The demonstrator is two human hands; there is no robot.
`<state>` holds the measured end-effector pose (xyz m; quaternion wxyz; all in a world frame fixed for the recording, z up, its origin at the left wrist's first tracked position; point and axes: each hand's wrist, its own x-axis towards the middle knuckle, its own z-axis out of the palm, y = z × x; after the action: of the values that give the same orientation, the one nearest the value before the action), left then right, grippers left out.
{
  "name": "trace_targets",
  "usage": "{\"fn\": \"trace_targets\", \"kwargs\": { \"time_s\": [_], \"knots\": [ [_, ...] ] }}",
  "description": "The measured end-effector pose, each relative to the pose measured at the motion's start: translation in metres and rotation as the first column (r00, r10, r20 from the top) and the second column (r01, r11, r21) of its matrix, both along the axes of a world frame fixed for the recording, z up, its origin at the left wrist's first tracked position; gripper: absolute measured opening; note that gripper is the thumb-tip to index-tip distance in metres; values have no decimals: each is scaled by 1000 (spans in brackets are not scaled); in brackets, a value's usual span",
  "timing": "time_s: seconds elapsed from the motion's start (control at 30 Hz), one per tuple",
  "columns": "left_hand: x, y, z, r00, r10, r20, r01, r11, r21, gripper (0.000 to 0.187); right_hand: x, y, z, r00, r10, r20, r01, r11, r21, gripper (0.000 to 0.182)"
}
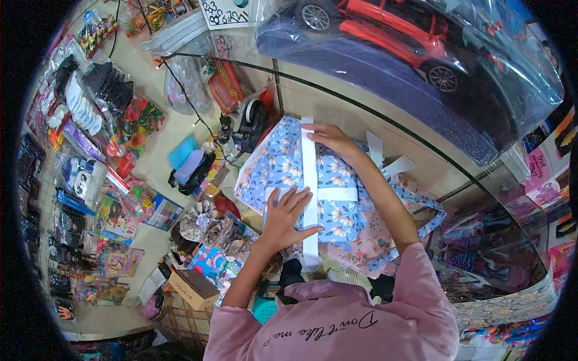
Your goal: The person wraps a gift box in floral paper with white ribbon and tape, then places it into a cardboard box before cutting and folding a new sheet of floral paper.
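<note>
A box wrapped in blue floral paper (341, 219) lies in front of me, on further sheets of floral paper. One white ribbon (309, 174) runs lengthwise over it, and a second white band (337, 194) crosses it sideways. My left hand (286, 219) lies flat on the wrapped box with fingers spread, its thumb reaching over the lengthwise ribbon. At the ribbon's far end is my right hand (331, 139), fingers extended over the ribbon and the paper. Loose white ribbon ends (374, 148) show to the right of my right forearm.
A large plastic-wrapped box with a red toy car (391, 36) stands on the glass counter at the top right. Packaged goods (84, 114) hang at the left. A black tape dispenser (250, 126), a small cardboard box (194, 289) and a crumpled pile (208, 225) lie left of the paper.
</note>
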<state>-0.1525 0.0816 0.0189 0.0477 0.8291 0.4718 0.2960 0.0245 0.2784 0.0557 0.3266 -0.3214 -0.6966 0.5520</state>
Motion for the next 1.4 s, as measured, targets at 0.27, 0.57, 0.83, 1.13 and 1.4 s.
{"fn": "trace_targets", "kwargs": {
  "time_s": [0.27, 0.57, 0.83, 1.13, 1.4],
  "knots": [
    [0, 1, -6, 1000, 10, -9, -10, 1000, 21, 78, 10, 31, -27, 962, -52, 270, -38, 948, 317, 52],
    [0, 2, -3, 1000, 3, 5, -3, 1000, 24, 78, 10, -45, 16, 647, -571, 505, 127, 735, 666, 46],
    [0, 0, -5, 1000, -6, 12, 5, 1000, 16, 78, 9, -78, -18, 802, -336, 493, -176, 656, 734, 39],
    [-9, -10, 10, 1000, -27, -15, 27, 1000, -12, 75, 15, -55, -22, 833, -185, 521, -200, 778, 595, 43],
    [0, -106, -44, 461, 403, 790, 275, 782, -560, 29, 16, -40, -25, 825, -140, 547, -254, 773, 581, 49]
  ]
}}
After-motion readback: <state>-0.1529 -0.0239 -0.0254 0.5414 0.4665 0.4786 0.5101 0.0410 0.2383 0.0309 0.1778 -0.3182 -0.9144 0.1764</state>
